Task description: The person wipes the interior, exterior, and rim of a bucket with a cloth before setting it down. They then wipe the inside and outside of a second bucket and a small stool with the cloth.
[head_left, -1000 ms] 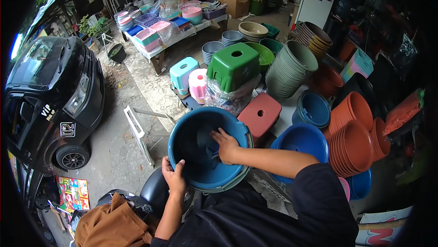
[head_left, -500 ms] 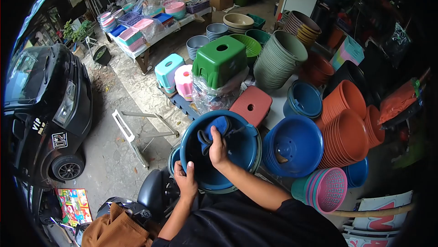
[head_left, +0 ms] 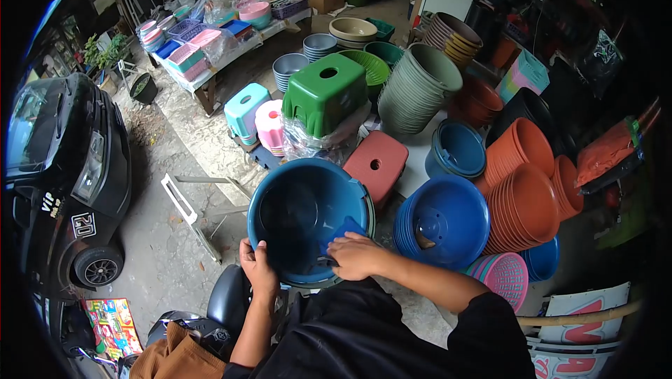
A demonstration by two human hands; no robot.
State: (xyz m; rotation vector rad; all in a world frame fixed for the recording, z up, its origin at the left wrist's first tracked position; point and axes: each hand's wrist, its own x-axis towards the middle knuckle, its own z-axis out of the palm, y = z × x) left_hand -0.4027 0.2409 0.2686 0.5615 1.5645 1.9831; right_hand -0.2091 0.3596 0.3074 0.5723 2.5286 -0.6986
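pinching the smooth, round blue basin [head_left: 329,183] at its rim with your left hand [head_left: 259,267], you clasp a crumpled blue cloth [head_left: 347,228] inside its curved wall with your right hand [head_left: 355,256].

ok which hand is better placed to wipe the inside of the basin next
Probably the right hand: it already holds the blue cloth inside the basin, while the left hand is at the rim, thumb over the edge, seemingly steadying it.

Head-worn camera faces forward and down from above the black shirt [head_left: 336,330] at six o'clock, near the blue basin [head_left: 308,214].
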